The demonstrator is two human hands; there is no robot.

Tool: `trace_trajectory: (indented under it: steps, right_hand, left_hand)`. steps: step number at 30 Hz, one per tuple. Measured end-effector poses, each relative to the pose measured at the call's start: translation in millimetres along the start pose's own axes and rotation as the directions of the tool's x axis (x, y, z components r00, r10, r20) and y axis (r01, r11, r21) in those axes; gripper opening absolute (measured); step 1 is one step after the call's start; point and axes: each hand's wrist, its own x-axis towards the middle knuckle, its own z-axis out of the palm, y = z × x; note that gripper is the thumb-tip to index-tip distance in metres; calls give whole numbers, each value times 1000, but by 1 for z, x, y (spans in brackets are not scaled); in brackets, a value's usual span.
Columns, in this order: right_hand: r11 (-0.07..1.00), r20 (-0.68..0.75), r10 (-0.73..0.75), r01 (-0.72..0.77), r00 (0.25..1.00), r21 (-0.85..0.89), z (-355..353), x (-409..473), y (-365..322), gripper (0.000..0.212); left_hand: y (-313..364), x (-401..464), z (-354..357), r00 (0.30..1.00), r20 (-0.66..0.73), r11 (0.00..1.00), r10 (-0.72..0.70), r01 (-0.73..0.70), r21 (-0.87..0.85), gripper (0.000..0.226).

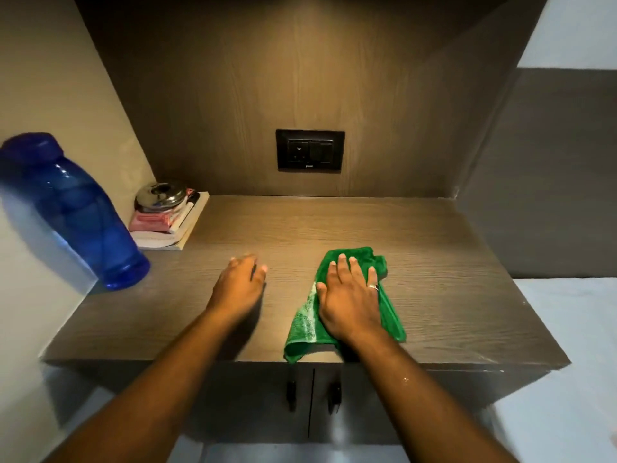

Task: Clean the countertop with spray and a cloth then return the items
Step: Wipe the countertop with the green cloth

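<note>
At your far left stands one blue bottle (75,212), upright on the countertop (450,262) near its left edge. Just behind it to the right, in the back corner, lies one stack of books (173,233), with a pink packet and one shiny steel container (160,197) on top; you cannot tell how many books are in the stack.

Your left hand (238,289) comes next: it holds nothing, its fingers lie straight and close together, reaching down to the bare wood. Whether the palm touches the surface cannot be told.

Your right hand (350,295) lies flat on the one green cloth (390,315), fingers straight and slightly spread, pressing it onto the countertop near the front edge. One ring sits on a finger. A corner of the cloth hangs over the front edge.

The countertop is dark wood grain, set in an alcove with matching wood panels. One black socket plate (310,150) sits in the back panel. Below are two cabinet doors, each with one dark handle (291,390).
</note>
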Motion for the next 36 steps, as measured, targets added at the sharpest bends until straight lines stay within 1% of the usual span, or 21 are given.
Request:
trace_trajectory:
  steps: [3, 8, 10, 11, 12, 14, 15, 16, 17, 18, 19, 21, 23, 25, 27, 28, 29, 31, 33, 35, 36]
  right_hand:
    - [998, -10, -62, 62, 998, -6, 1, -9, 25, 60]
    - [999, 8, 0, 0, 1000, -42, -12, -35, 99, 55]
    - [995, -26, 43, -41, 999, 88, -18, -39, 109, 52]
    - [976, -76, 114, -97, 991, 196, -21, -41, 109, 51]
    - [938, -138, 234, -186, 962, 293, -25, -43, 109, 52]
    - [834, -203, 511, -424, 835, 354, -32, -42, 110, 58]
    - [791, -175, 592, -527, 786, 310, -38, -41, 109, 61]
    - [760, -107, 637, -599, 763, 254, -43, -39, 106, 60]
    - [728, -25, 666, -643, 745, 237, -49, -37, 102, 57]
    - [697, 52, 676, -660, 736, 282, -55, -34, 98, 52]
    - [649, 120, 671, -657, 732, 383, -60, -32, 96, 46]
    - [484, 209, 635, -594, 743, 642, -68, -29, 90, 35]
    - [350, 210, 574, -469, 792, 811, -82, -35, 81, 22]
    - [311, 166, 494, -352, 853, 883, -101, -46, 66, 20]
    - [255, 112, 419, -236, 901, 938, -121, -59, 49, 28]
    - [192, 95, 384, -181, 918, 965, -132, -67, 41, 31]
    - [125, 84, 352, -135, 932, 983, -142, -76, 34, 33]
    - [59, 72, 315, -95, 946, 994, -158, -94, 24, 34]
    - [103, 55, 346, -97, 937, 990, -163, -113, 23, 34]
    - [206, 17, 433, -117, 901, 972, -159, -135, 31, 33]
    - [230, 19, 468, -142, 884, 963, -155, -147, 36, 35]
  left_hand:
    - [-26, -18, 11, 987, 1, 964, 161, -158, 215, 50]
    - [-30, -18, 14, 979, -28, 958, 200, -189, 216, 51]
    - [-30, -19, 14, 978, -42, 958, 206, -193, 211, 50]
    - [-30, -19, 13, 978, -47, 959, 204, -190, 208, 49]
    - [-29, -20, 12, 978, -52, 960, 204, -190, 204, 48]
    - [-25, -20, 11, 977, -52, 963, 205, -192, 187, 47]
    - [-24, -20, 11, 977, -54, 965, 205, -192, 180, 47]
    - [-24, -20, 10, 977, -55, 964, 206, -193, 182, 47]
    - [-23, -21, 9, 976, -51, 962, 210, -197, 188, 46]
    - [-23, -22, 8, 977, -48, 963, 209, -197, 183, 45]
    - [-21, -24, 7, 979, -50, 969, 199, -189, 159, 43]
    - [-14, -30, 5, 986, -86, 989, 141, -137, 45, 38]
    - [10, -41, 1, 987, -128, 989, 100, -113, -96, 30]
    - [49, -56, -4, 983, -125, 964, 131, -156, -214, 21]
    - [92, -73, -6, 987, -37, 903, 159, -160, -399, 21]
    - [111, -83, -9, 986, 51, 848, 161, -112, -517, 27]
    - [128, -92, -13, 972, 167, 770, 164, -20, -638, 35]
    - [149, -105, -21, 899, 389, 531, 201, 233, -815, 42]
    - [159, -117, -26, 840, 479, 321, 254, 394, -861, 35]
    - [166, -131, -21, 828, 486, 211, 279, 441, -872, 20]
    - [169, -138, -15, 831, 480, 177, 281, 446, -877, 13]
